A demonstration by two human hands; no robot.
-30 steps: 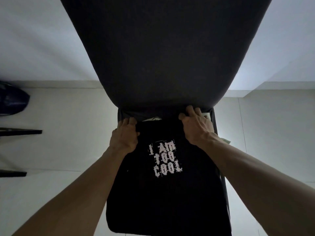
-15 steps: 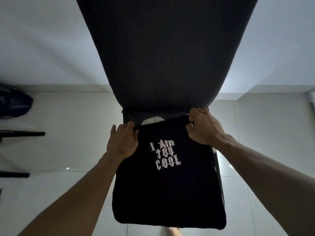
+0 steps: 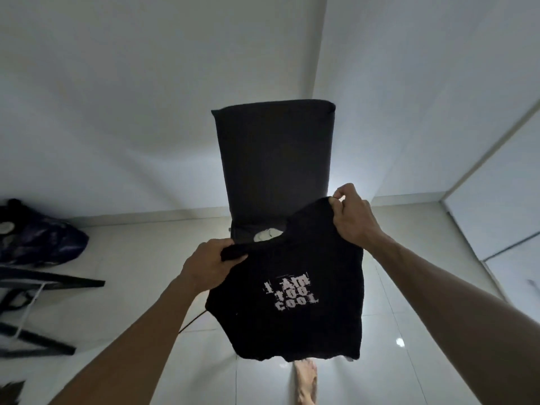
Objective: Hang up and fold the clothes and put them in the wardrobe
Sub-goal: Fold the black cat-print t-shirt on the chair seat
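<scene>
Both hands pinch the black T-shirt (image 3: pixel 295 305) shoulders; it hangs lengthwise, print apparently upright.

A black T-shirt (image 3: pixel 292 293) printed "I AM TOO COOL" hangs folded in the air, held by its top corners.

Beyond the fingers (image 3: pixel 339 200) stands a dark chair (image 3: pixel 274 159) on the pale tiled floor (image 3: pixel 409 331); something white (image 3: pixel 267 234) lies on its seat.

Bare forearms, no sleeves; left grip (image 3: pixel 209 266), right grip (image 3: pixel 355 219); bare foot (image 3: pixel 305 381).
</scene>
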